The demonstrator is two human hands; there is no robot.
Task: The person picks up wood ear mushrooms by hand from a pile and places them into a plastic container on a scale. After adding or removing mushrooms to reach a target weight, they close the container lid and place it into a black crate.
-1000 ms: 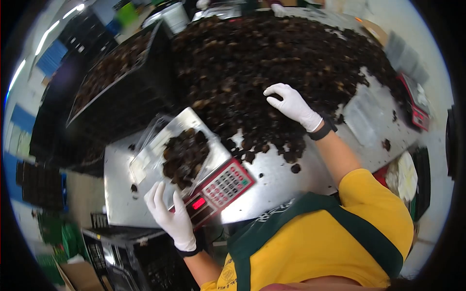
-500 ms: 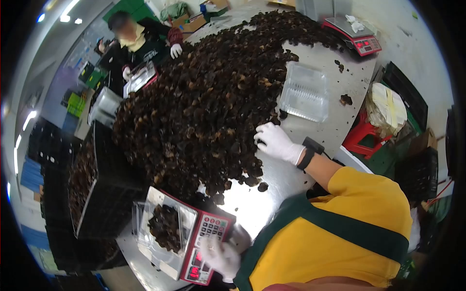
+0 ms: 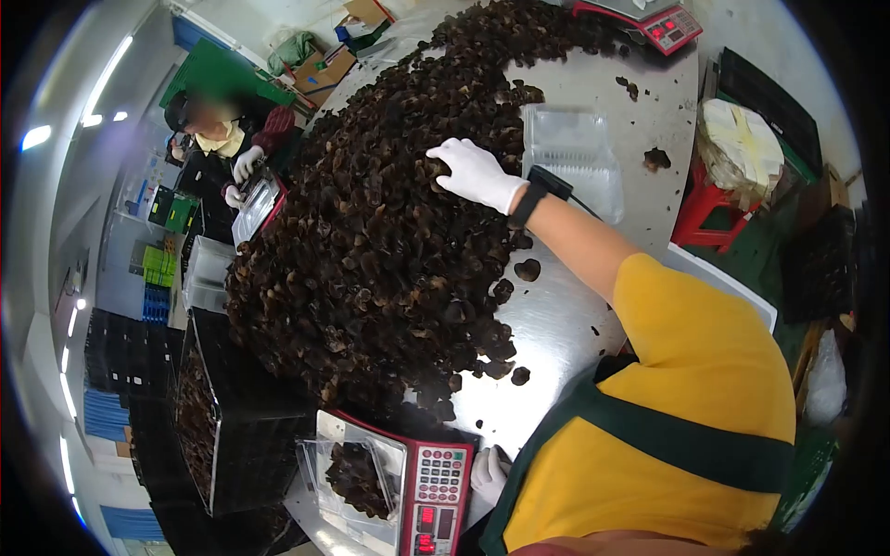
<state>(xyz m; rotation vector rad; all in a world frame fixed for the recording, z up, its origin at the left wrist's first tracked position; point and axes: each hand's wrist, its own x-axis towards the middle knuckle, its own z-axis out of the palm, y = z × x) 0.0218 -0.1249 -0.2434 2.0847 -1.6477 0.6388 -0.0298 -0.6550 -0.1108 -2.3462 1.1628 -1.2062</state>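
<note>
My right hand (image 3: 477,176), in a white glove, reaches over a large pile of dark brown mushroom-like pieces (image 3: 371,250). Its fingers are stretched toward the pile, and I see nothing held in them. My left hand (image 3: 489,474), also gloved, rests low beside the red and white scale (image 3: 443,477), fingers loosely bent and partly hidden by the apron. On the scale's plate sits a clear plastic box (image 3: 320,454) with a clump of dark pieces (image 3: 357,479) in it. Right of the pile, partly behind my right wrist, lies clear plastic packaging (image 3: 575,148).
A black crate (image 3: 260,417) of dark pieces stands left of the scale. Across the table, a gloved co-worker (image 3: 232,148) handles a clear box (image 3: 255,211) at another scale. A third scale (image 3: 663,32) is at the far right. A red stool (image 3: 709,218) stands beyond the table edge.
My right hand has moved from the pile's near edge farther over it, up and left in view. My left hand has left the scale's keypad for its side. The co-worker's hands have come together.
</note>
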